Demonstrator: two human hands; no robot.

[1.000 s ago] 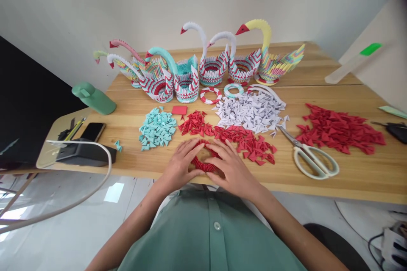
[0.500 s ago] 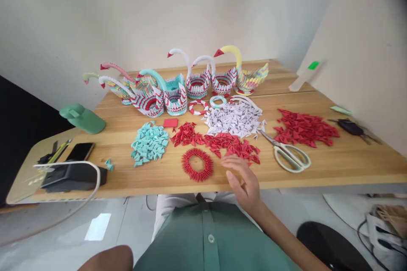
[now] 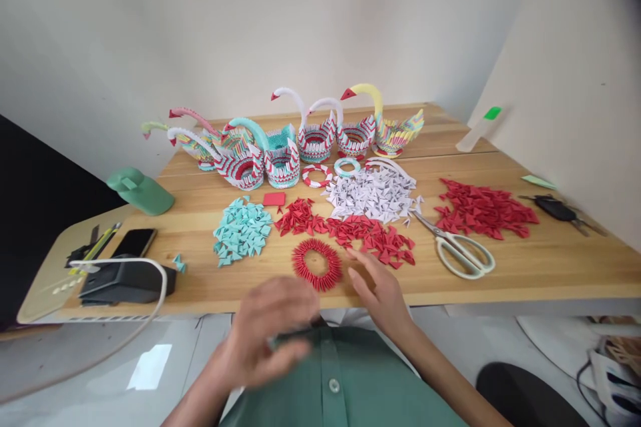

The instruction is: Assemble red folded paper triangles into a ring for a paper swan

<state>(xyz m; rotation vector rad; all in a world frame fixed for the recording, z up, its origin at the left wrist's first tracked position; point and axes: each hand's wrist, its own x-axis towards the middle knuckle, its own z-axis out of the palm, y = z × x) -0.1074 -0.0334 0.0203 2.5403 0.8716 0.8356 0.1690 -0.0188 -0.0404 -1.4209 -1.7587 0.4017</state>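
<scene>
A red ring of folded paper pieces (image 3: 317,264) lies flat near the front edge of the wooden table (image 3: 525,267). My right hand (image 3: 380,290) rests at the table edge just right of the ring, fingers stretched out, holding nothing. My left hand (image 3: 268,337) hovers below the table edge in front of my green shirt; it is smeared by motion, so I cannot tell what its fingers do. Behind the ring lie piles of red pieces (image 3: 360,230), teal pieces (image 3: 242,230) and white pieces (image 3: 373,190).
A row of paper swans (image 3: 280,140) stands along the back. White-handled scissors (image 3: 458,247) and another red pile (image 3: 483,208) lie to the right. A green bottle (image 3: 140,190), a phone (image 3: 133,241) and a black box (image 3: 125,278) sit at the left.
Both hands left the red ring, which now lies alone. The left hand dropped out of view, then came back up blurred near my chest. The right hand stays beside the ring.
</scene>
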